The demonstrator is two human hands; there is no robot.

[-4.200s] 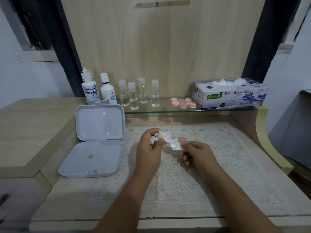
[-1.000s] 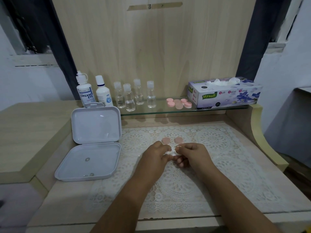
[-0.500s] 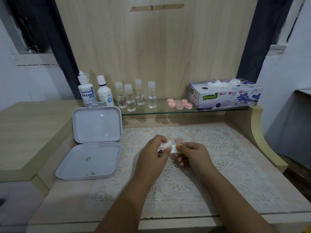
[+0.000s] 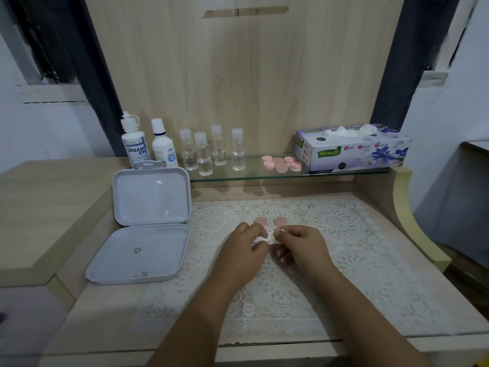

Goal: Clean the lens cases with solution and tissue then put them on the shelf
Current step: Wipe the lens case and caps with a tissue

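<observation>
Over the lace mat (image 4: 344, 250), my left hand (image 4: 244, 250) pinches a crumpled white tissue (image 4: 260, 239). My right hand (image 4: 299, 246) grips a small white lens case (image 4: 275, 235), mostly hidden by its fingers, and the tissue presses against the case. Two pink caps (image 4: 270, 221) lie on the mat just beyond my fingers. On the glass shelf (image 4: 251, 174) sit several pink lens cases (image 4: 281, 162), two solution bottles (image 4: 148, 144) at the left, and a tissue box (image 4: 353, 149) at the right.
An open white hinged box (image 4: 144, 229) lies left of the mat, its lid leaning upright. Several small clear bottles (image 4: 211, 152) stand on the shelf. A raised wooden ledge (image 4: 39, 197) runs on the left and a curved side panel (image 4: 412, 215) on the right.
Both hands have stayed together above the mat, with the tissue working against the case; earlier they were held slightly higher and farther apart, with the tissue more visible.
</observation>
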